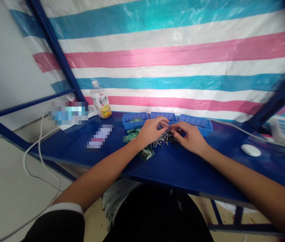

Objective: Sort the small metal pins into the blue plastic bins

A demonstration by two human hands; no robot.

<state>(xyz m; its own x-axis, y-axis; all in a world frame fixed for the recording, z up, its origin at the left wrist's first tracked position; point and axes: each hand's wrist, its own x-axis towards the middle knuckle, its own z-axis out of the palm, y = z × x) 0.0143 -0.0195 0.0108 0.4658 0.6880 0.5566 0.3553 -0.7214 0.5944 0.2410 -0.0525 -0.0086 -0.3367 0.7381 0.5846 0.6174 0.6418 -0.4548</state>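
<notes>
A pile of small silvery metal pieces (162, 138) lies on the blue table, just in front of three blue bins. My left hand (153, 129) is at the pile's left side, its fingers curled with thumb and fingertips close together. My right hand (190, 136) reaches in from the right, fingers bent inward over the pile's edge. The fingertips of both hands nearly meet above the metal pieces. Whatever they pinch is too small to make out. Small green packets (132, 134) lie left of the pile, and a clear packet (146, 153) sits below my left wrist.
Blue bins (135, 121) stand along the table's back edge. A labelled drink bottle (101, 101) is at the back left, near blurred items. A white oval object (250, 150) and a white cable lie to the right. Blue frame posts rise at both sides.
</notes>
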